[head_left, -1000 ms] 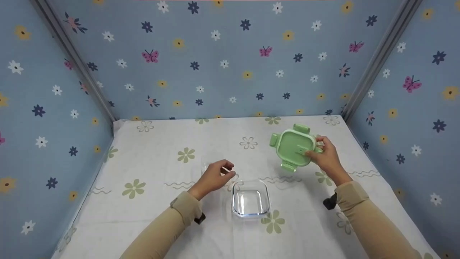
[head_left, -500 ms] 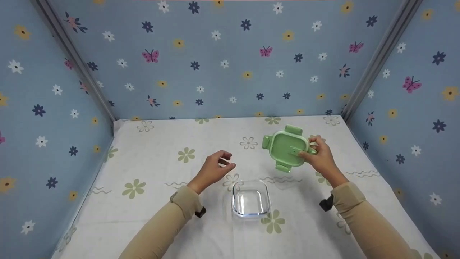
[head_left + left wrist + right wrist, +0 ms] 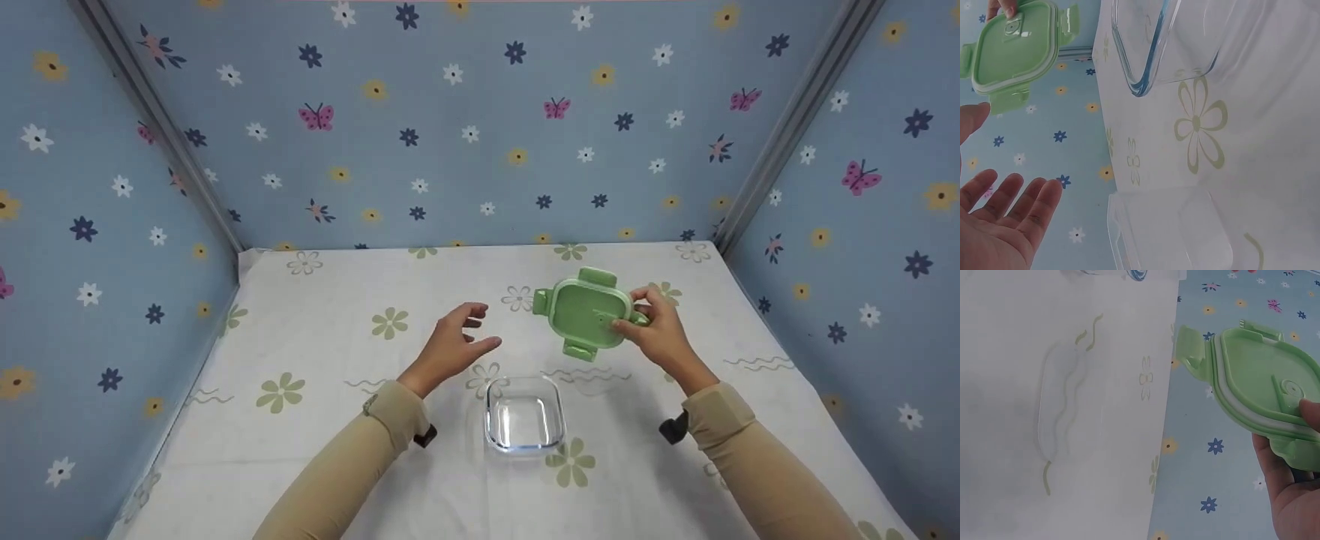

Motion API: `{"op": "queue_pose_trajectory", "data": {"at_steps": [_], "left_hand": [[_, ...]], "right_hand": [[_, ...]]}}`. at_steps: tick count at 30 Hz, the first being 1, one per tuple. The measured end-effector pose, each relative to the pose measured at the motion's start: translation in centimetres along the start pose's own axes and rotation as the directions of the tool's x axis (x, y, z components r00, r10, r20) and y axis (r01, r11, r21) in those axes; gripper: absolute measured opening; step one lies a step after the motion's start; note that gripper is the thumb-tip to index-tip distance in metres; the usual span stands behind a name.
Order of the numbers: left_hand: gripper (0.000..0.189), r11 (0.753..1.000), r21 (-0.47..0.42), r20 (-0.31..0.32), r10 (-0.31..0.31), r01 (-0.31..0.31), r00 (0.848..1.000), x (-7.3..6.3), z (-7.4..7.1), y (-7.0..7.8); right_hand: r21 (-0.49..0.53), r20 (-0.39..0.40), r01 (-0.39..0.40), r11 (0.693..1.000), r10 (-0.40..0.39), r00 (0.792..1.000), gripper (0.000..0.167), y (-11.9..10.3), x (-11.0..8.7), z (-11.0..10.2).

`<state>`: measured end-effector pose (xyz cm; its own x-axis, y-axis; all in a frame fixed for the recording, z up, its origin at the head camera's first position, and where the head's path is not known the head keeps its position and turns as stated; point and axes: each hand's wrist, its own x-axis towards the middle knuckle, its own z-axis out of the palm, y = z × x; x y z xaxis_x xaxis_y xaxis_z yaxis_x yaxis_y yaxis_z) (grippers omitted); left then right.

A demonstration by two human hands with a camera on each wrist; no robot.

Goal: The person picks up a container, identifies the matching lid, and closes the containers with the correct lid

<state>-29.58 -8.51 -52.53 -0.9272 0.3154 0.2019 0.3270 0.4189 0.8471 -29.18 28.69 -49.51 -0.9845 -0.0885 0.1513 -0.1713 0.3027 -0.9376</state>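
My right hand [image 3: 660,330] pinches a green container lid [image 3: 589,313] by its right side, thumb on the face near a small round vent. Tilted in the air above the table, the lid has its side flaps sticking outward. A square clear glass container [image 3: 524,414] stands uncovered on the cloth, nearer to me than the lid. My left hand [image 3: 448,346] hovers up and left of that container with fingers apart, holding nothing. In the left wrist view, the glass container [image 3: 1154,39] shows at the top and the lid [image 3: 1015,48] at the upper left.
A transparent box-like piece [image 3: 1174,230] lies on the cloth in the left wrist view. Another faint clear piece [image 3: 1061,405] lies flat in the right wrist view. White flowered cloth [image 3: 330,435] covers the table. Patterned blue walls [image 3: 480,165] enclose its back and sides.
My right hand has carried the lid a little left and slightly toward me. My left hand has moved away from me and its fingers have spread. The glass container has stayed put.
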Motion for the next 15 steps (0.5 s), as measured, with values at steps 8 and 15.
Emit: {"op": "queue_pose_trajectory", "data": {"at_steps": [8,15], "left_hand": [[0.063,1.000,0.005,-0.009,0.014,-0.014,1.000,0.3,0.1,0.3],[0.063,0.999,0.005,-0.006,0.032,-0.032,0.999,0.7,0.1,1.0]], "right_hand": [[-0.070,0.011,0.037,0.997,-0.036,0.999,0.035,-0.4,-0.3,1.2],[-0.069,0.031,0.083,0.994,-0.081,0.996,0.030,-0.6,-0.4,2.0]]}}
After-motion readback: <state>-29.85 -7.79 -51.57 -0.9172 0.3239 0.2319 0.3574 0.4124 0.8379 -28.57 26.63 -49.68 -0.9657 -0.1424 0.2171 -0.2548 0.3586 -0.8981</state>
